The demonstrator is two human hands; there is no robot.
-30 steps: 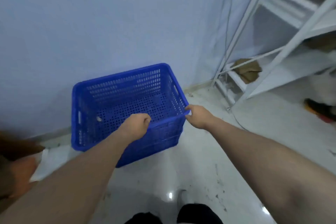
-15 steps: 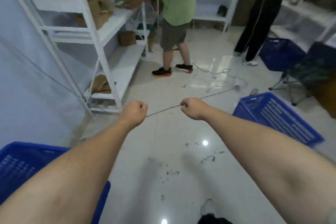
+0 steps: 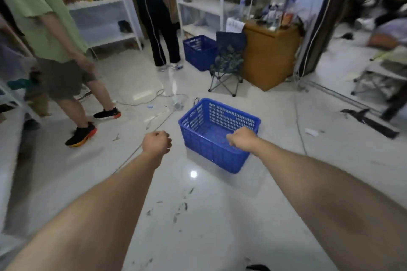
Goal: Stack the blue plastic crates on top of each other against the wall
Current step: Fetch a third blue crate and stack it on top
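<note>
An empty blue plastic crate (image 3: 207, 145) stands on the white floor just ahead of me. My right hand (image 3: 242, 139) hovers over its near rim with fingers curled, holding nothing. To the crate's left, my left hand (image 3: 156, 143) is a closed fist in the air, also with nothing in it. A second blue crate (image 3: 199, 51) stands farther back beside a folding chair. The wall and the crate I set there are out of view.
A person in a green shirt (image 3: 37, 17) stands at left, and another in black trousers (image 3: 158, 28) farther back. A folding chair (image 3: 228, 61), wooden cabinet (image 3: 268, 55), white shelving (image 3: 105, 9) and floor cables (image 3: 152, 99) surround the area. A black tool (image 3: 370, 122) lies at right.
I have let go of the crate by the wall and turned right, away from it. The crate on the open floor is now straight ahead, with my right hand over its rim.
</note>
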